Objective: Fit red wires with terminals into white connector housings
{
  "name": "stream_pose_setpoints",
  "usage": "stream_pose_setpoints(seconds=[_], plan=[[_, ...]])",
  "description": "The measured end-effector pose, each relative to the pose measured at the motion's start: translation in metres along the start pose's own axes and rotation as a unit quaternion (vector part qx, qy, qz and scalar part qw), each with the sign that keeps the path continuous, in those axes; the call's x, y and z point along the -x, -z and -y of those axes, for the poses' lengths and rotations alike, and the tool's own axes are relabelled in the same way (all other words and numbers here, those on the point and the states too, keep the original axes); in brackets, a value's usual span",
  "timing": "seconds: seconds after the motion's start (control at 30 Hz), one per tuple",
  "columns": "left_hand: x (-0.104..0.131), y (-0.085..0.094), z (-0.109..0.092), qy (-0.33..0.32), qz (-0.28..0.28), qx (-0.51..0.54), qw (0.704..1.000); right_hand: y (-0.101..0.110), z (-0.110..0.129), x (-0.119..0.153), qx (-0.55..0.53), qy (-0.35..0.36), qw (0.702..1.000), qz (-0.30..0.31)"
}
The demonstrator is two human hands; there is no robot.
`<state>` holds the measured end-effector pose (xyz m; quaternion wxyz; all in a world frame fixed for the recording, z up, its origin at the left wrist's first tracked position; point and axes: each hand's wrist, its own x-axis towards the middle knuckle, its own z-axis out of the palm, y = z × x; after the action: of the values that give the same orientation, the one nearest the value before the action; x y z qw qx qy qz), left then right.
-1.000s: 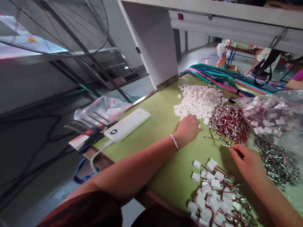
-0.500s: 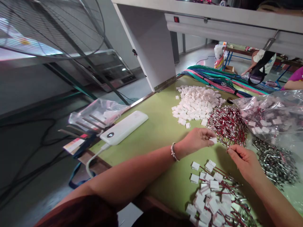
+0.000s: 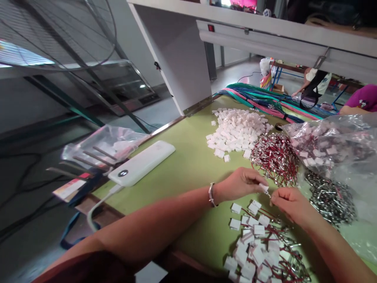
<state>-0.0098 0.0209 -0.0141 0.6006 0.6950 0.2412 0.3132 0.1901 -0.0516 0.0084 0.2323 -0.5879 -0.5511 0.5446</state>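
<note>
Connector (image 3: 263,188), white, sits pinched in my left hand (image 3: 240,184); my right hand (image 3: 291,202) grips a metal-tipped wire (image 3: 268,194) just beside it

Sm. wht connector (image 3: 263,188), tilted, w/ metal wire tip (image 3: 268,194) just beside.

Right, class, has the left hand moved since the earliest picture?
Yes: judged against the white pile, the left hand has moved back and rightward, close to the right hand.
</note>
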Motion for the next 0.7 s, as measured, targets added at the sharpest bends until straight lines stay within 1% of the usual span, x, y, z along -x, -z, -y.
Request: stream_pose_setpoints(seconds=[0.07,0.1,0.17,0.23,0.3,0.33,0.4,0.47,0.53,0.63,0.7], plan=[[-0.001,0.000,-0.007,-0.072,0.020,-0.086,0.993,0.004,0.004,0.001,-0.054,-0.051,0.995,0.060],[-0.002,-0.001,-0.010,-0.096,0.029,-0.108,0.989,0.006,0.007,0.003,-0.066,-0.060,0.993,0.074],[-0.006,-0.004,-0.015,-0.120,0.035,-0.134,0.983,0.010,0.013,0.006,-0.066,-0.065,0.994,0.059],[-0.013,-0.008,-0.018,-0.106,0.050,-0.141,0.983,0.015,0.017,0.008,-0.065,-0.071,0.994,0.047],[-0.019,-0.012,-0.020,-0.066,0.090,-0.149,0.983,0.020,0.017,0.008,-0.066,-0.073,0.995,0.031],[-0.022,-0.014,-0.020,-0.060,0.096,-0.146,0.983,0.022,0.017,0.009,-0.067,-0.071,0.995,0.023],[-0.025,-0.018,-0.019,-0.046,0.071,-0.144,0.986,0.023,0.016,0.009,-0.039,-0.048,0.998,0.001],[-0.024,-0.021,-0.012,-0.025,0.035,-0.135,0.990,0.021,0.015,0.009,0.032,-0.012,0.999,-0.031],[-0.022,-0.022,-0.003,0.008,0.015,-0.115,0.993,0.017,0.015,0.008,0.096,0.014,0.994,-0.059],[-0.019,-0.021,0.011,0.060,-0.003,-0.078,0.995,0.011,0.013,0.005,0.113,0.023,0.990,-0.083],[-0.019,-0.021,0.017,0.076,-0.008,-0.063,0.995,0.011,0.012,0.003,0.116,0.027,0.990,-0.075]])
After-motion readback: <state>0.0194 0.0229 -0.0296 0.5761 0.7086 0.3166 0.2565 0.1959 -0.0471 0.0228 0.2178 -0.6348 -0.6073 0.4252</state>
